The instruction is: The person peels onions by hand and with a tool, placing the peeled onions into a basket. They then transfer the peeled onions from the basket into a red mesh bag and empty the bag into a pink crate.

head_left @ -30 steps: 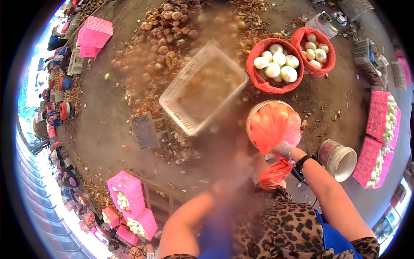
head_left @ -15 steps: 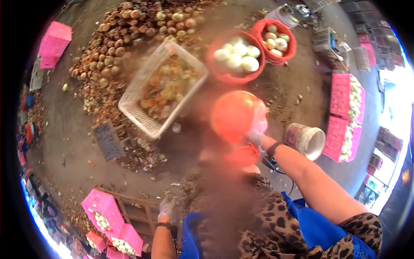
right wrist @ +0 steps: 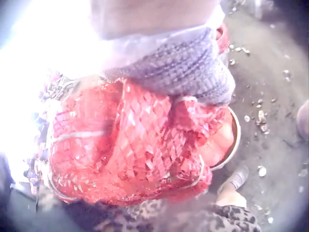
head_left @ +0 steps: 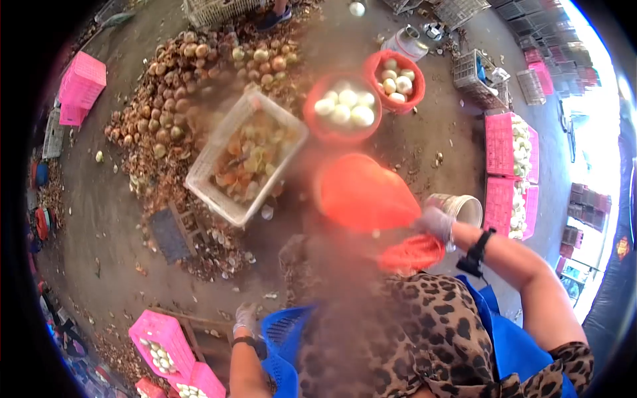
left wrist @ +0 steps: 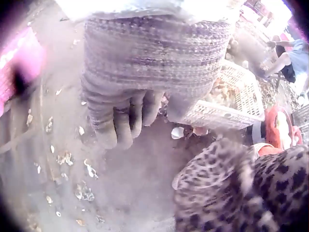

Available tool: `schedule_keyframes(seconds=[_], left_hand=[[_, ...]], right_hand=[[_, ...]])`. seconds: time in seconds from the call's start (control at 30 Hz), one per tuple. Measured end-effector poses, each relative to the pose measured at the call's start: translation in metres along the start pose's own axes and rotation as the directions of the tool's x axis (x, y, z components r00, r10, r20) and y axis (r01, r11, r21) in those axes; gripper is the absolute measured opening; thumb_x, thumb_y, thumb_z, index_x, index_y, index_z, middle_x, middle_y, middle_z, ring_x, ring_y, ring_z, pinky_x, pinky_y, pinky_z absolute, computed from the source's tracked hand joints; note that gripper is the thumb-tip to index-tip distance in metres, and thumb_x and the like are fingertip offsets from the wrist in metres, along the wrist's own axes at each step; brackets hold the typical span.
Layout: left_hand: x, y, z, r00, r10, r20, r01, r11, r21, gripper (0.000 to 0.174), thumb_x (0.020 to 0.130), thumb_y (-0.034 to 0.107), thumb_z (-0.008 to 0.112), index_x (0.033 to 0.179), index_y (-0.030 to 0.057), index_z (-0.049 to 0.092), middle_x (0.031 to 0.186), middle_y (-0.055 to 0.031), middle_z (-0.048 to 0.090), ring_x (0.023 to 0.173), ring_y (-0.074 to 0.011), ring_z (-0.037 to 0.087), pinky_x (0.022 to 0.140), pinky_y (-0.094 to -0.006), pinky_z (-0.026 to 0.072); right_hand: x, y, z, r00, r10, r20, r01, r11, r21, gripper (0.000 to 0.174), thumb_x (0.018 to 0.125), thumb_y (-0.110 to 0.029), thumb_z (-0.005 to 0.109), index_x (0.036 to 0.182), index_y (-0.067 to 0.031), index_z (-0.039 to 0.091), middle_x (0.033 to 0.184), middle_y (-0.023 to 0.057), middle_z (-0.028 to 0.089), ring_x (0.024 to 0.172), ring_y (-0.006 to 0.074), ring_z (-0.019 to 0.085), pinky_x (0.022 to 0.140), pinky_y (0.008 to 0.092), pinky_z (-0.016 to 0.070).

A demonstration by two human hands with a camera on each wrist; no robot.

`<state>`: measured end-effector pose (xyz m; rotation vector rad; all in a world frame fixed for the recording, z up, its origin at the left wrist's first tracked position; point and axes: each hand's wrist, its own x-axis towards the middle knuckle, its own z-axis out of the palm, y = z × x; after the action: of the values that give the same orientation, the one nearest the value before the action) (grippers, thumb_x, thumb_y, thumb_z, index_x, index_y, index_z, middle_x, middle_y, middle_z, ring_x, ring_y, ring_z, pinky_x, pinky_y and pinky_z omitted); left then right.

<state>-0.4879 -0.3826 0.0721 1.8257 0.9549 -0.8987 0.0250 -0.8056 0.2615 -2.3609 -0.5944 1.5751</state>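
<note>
My right hand [head_left: 434, 223], in a pale glove, grips a gathered part of a red mesh bag [head_left: 413, 253] beside a bucket covered with red mesh [head_left: 365, 192]. In the right wrist view the gloved right hand [right wrist: 186, 67] holds the bunched mesh [right wrist: 140, 140], its fingertips hidden; the bucket rim [right wrist: 236, 140] shows behind. My left hand [head_left: 245, 317] is away at the lower left, holding nothing. The left wrist view shows that gloved hand [left wrist: 154, 67] with its fingers hanging loosely bent over the floor.
A white crate [head_left: 199, 174] with onion skins stands left of the buckets, an onion pile [head_left: 166, 99] behind it. Two red-lined buckets [head_left: 316, 126] [head_left: 415, 99] hold peeled onions. An empty bucket [head_left: 470, 210] and pink crates [head_left: 499, 146] stand right; more pink crates [head_left: 174, 331] lower left.
The left hand has moved from the blurred middle out to the lower left. The right hand has drawn the gathered mesh to the right, away from the covered bucket.
</note>
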Motion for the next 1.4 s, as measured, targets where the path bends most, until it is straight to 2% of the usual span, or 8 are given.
schedule_keyframes(seconds=[0.13,0.27,0.57,0.93,0.97,1.07,1.23,1.4], left_hand=[[0.030,0.016,-0.048,0.990,0.003,-0.138,-0.029,0.983,-0.184,0.034,0.085,0.029,0.059,0.104,0.0016,0.063,0.086,-0.0134,0.066,0.074,-0.0266,0.062,0.072,-0.0361,0.0503],[0.069,0.110,-0.086,0.968,-0.246,-0.048,0.169,0.782,-0.600,0.023,0.086,0.021,0.056,0.099,0.0049,0.064,0.075,-0.0056,0.059,0.059,-0.0140,0.057,0.047,-0.0310,0.0456],[0.200,0.351,-0.014,0.978,0.128,0.167,-0.084,0.965,-0.248,0.042,0.086,0.039,0.049,0.105,0.0036,0.062,0.100,-0.0204,0.063,0.093,-0.0363,0.057,0.081,-0.0421,0.0454],[0.322,0.423,0.112,0.964,0.080,0.255,0.038,0.904,-0.426,0.062,0.097,0.051,0.031,0.096,-0.0017,0.064,0.082,-0.0221,0.067,0.072,-0.0362,0.065,0.058,-0.0485,0.0475],[0.343,0.411,0.115,0.985,0.146,0.090,-0.144,0.989,-0.027,0.064,0.096,0.054,0.033,0.090,-0.0016,0.064,0.077,-0.0167,0.068,0.066,-0.0321,0.064,0.054,-0.0453,0.0474],[0.373,0.346,0.103,0.786,0.282,0.550,0.375,0.491,-0.787,0.040,0.095,0.037,0.039,0.112,0.0085,0.061,0.116,-0.0129,0.063,0.103,-0.0232,0.062,0.082,-0.0366,0.0502],[0.387,0.303,0.082,0.830,0.424,0.362,-0.258,0.868,-0.424,0.044,0.090,0.044,0.037,0.113,0.0149,0.060,0.113,-0.0032,0.063,0.099,-0.0246,0.060,0.081,-0.0394,0.0481],[0.312,0.384,0.112,0.948,0.103,0.300,0.034,0.907,-0.420,0.039,0.090,0.041,0.040,0.112,0.0157,0.060,0.111,-0.0041,0.064,0.097,-0.0239,0.060,0.078,-0.0384,0.0487]], right_hand=[[-0.041,-0.007,0.030,0.914,0.403,0.039,-0.263,0.519,0.813,0.015,0.082,-0.009,0.063,0.092,0.0004,0.067,0.073,0.0053,0.065,0.066,0.0135,0.062,0.061,0.0254,0.0494],[-0.095,-0.061,-0.003,0.880,0.458,0.127,-0.333,0.403,0.853,0.017,0.080,-0.006,0.065,0.096,0.0002,0.065,0.073,0.0001,0.060,0.061,0.0084,0.051,0.056,0.0239,0.0420],[-0.158,-0.094,-0.017,0.759,0.600,0.253,-0.535,0.352,0.768,0.023,0.080,-0.011,0.066,0.099,0.0028,0.065,0.077,-0.0024,0.060,0.066,0.0050,0.052,0.059,0.0235,0.0446],[-0.189,-0.061,0.001,0.813,0.562,0.150,-0.512,0.568,0.645,0.037,0.079,-0.027,0.065,0.111,-0.0073,0.064,0.091,0.0176,0.066,0.080,0.0232,0.064,0.073,0.0349,0.0494],[-0.196,-0.057,0.007,0.822,0.550,0.149,-0.496,0.564,0.660,0.039,0.079,-0.030,0.065,0.112,-0.0077,0.063,0.096,0.0208,0.066,0.085,0.0266,0.065,0.077,0.0361,0.0493],[-0.201,-0.033,0.031,0.875,0.479,0.069,-0.388,0.610,0.691,0.041,0.080,-0.034,0.063,0.113,-0.0101,0.062,0.097,0.0229,0.064,0.088,0.0319,0.065,0.077,0.0378,0.0493],[-0.198,0.018,0.098,0.873,0.235,-0.428,0.008,0.870,0.494,0.025,0.083,-0.025,0.059,0.101,-0.0080,0.066,0.094,0.0151,0.065,0.081,0.0287,0.064,0.071,0.0365,0.0515],[-0.190,0.061,0.128,0.711,0.209,-0.671,0.175,0.872,0.457,0.016,0.073,-0.015,0.062,0.081,-0.0020,0.066,0.068,0.0091,0.063,0.061,0.0190,0.059,0.055,0.0341,0.0476]])
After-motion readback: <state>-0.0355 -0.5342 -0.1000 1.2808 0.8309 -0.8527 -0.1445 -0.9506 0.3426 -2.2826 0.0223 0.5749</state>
